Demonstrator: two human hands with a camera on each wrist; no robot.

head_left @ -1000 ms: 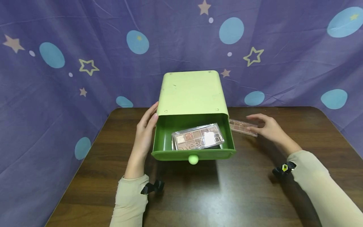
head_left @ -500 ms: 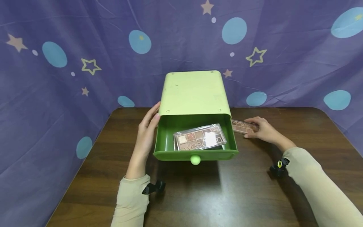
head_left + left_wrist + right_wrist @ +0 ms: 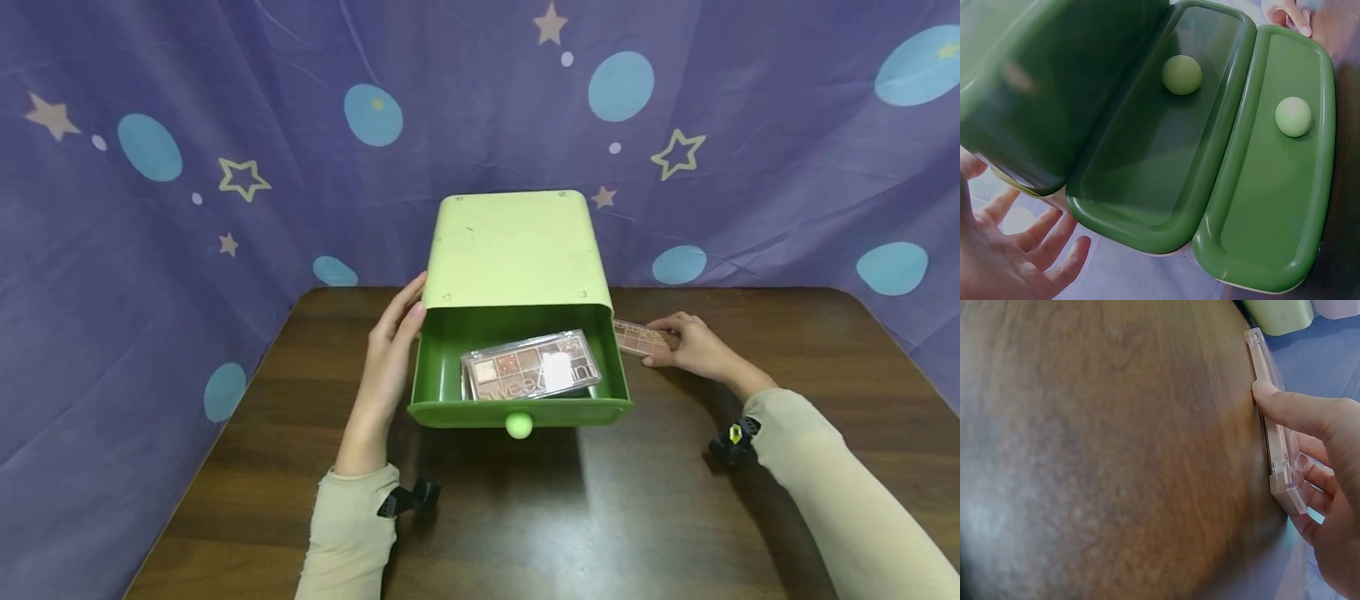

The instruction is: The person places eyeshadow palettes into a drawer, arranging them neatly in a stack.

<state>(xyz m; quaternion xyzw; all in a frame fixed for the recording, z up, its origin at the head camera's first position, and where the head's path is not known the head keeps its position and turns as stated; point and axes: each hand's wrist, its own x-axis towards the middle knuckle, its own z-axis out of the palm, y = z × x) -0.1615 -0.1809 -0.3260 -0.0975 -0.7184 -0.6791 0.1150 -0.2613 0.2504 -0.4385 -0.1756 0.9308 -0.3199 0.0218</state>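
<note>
A green drawer cabinet (image 3: 517,250) stands in the middle of the table, its top drawer (image 3: 438,367) pulled out. An eyeshadow palette (image 3: 540,367) with a clear lid lies tilted in that drawer, overlapping something mostly hidden beneath. My left hand (image 3: 386,362) rests against the cabinet's left side; its fingers look spread in the left wrist view. To the right of the cabinet, my right hand (image 3: 693,348) pinches a second eyeshadow palette (image 3: 636,337) at its right end, thumb on the near edge. In the right wrist view this palette (image 3: 1277,440) lies low at the table.
Two lower drawers, one with a round knob (image 3: 1182,75) and the other likewise (image 3: 1293,117), are shut. The brown wooden table (image 3: 637,508) spreads around the cabinet. Behind it hangs a purple curtain (image 3: 480,100) with stars and blue ovals.
My right hand has moved slightly left onto the second palette and now grips its end. The left hand stays at the cabinet's side. The view has shifted a little.
</note>
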